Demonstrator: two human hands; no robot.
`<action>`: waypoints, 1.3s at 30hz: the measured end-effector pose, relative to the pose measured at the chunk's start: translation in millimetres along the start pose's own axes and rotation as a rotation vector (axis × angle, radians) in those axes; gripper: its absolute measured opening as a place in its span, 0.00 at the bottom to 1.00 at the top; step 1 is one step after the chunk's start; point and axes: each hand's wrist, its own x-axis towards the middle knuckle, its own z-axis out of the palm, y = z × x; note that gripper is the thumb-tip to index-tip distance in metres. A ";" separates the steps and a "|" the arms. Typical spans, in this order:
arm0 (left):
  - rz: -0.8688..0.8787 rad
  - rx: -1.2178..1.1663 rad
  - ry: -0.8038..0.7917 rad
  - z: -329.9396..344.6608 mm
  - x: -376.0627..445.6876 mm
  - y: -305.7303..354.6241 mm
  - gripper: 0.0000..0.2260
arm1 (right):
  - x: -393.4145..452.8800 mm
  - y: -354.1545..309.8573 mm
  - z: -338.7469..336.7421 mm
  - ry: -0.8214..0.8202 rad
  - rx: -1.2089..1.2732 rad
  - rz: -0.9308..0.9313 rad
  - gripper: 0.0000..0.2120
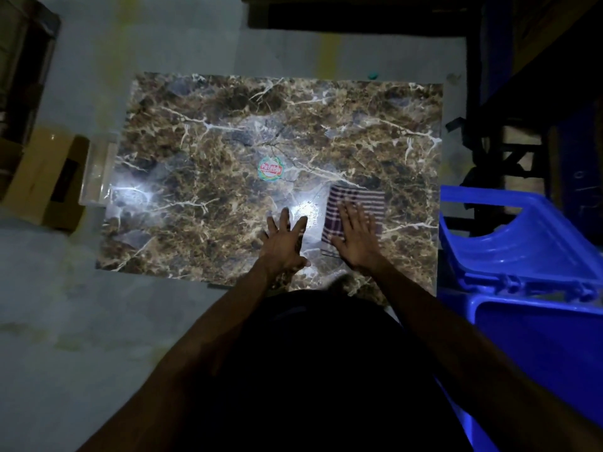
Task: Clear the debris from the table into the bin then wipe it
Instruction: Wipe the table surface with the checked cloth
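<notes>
Table (228, 132): one striped cloth (357, 203) under flat right hand (355, 243); left hand (284, 246) splayed; one bin (522, 256)

Dim room, pale concrete floor (98, 321), cardboard box (45, 184) left, dark shelving (538, 76) right.

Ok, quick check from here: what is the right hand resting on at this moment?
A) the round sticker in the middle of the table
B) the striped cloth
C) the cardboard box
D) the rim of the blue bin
B: the right hand lies flat, fingers straight, on the striped cloth near the table's right side, while the left hand presses on bare tabletop beside it.
</notes>
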 end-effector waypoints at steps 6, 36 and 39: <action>-0.072 -0.053 0.014 -10.2 8.5 -7.1 0.53 | -45.0 -7.9 21.3 -0.121 -0.062 -0.212 0.37; 0.009 -0.030 0.166 -40.9 20.6 -43.5 0.41 | 94.2 -58.6 -18.2 -0.077 0.028 -0.003 0.35; -0.002 -0.058 0.168 -53.5 32.0 -56.0 0.44 | 72.3 -81.4 -6.3 -0.172 -0.001 -0.097 0.34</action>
